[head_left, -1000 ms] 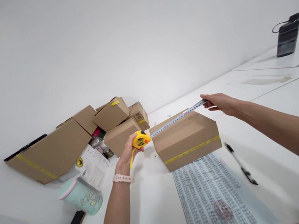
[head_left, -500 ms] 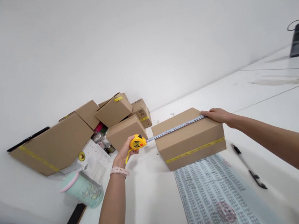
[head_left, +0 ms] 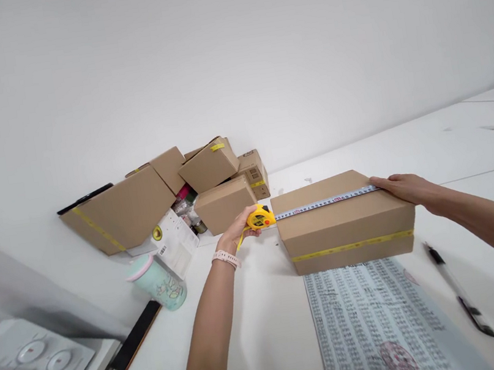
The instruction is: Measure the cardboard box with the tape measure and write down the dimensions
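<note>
My left hand (head_left: pixel 241 230) grips a yellow tape measure (head_left: pixel 259 217) at the left end of a brown cardboard box (head_left: pixel 346 226) with a yellow tape band. The white tape blade (head_left: pixel 326 202) lies stretched across the box top. At the box's right end my right hand (head_left: pixel 403 187) presses the blade's tip down with fingers closed on it. The box stands on the white table (head_left: pixel 268 324). A pink watch is on my left wrist.
A pile of cardboard boxes (head_left: pixel 159 192) leans against the wall at the back left, with a mint cup (head_left: pixel 158 281) and a white packet (head_left: pixel 174 243) beside it. A printed sheet (head_left: pixel 374 320) lies before the box, a pen (head_left: pixel 461 295) to its right, a black phone (head_left: pixel 136 337) at the table's left edge.
The tape blade came down from above the box and now lies flat on its top. Both hands lowered with it, and the view swung left.
</note>
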The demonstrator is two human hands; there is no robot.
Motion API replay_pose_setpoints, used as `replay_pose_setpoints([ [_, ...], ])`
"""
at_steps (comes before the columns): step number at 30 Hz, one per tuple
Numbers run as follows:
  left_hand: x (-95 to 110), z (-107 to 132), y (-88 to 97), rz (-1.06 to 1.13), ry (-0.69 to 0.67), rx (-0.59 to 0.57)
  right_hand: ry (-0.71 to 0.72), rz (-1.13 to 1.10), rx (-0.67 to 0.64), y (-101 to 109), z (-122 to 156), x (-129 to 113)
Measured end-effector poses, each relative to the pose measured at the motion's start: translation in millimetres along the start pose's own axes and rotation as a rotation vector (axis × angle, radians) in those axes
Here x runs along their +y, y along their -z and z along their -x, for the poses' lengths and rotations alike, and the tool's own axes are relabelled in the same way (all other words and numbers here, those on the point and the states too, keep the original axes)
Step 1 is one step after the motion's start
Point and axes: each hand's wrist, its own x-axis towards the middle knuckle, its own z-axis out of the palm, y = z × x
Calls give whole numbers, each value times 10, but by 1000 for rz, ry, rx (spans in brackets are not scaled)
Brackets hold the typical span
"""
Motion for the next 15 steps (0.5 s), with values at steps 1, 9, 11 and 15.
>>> replay_pose_setpoints([
  [1, -4, 3, 5, -3, 1, 0, -45, -4, -28, 4, -3, -5],
  [9, 15, 37, -38, -11, -9, 23, -170, 27, -57, 11, 45, -109],
  [11, 97, 116, -70, -12, -25, 13, -155, 61, -12, 21, 63, -130],
  [15, 229, 511, -246, -25, -28, -143, -39, 50, 81, 133, 81, -203],
])
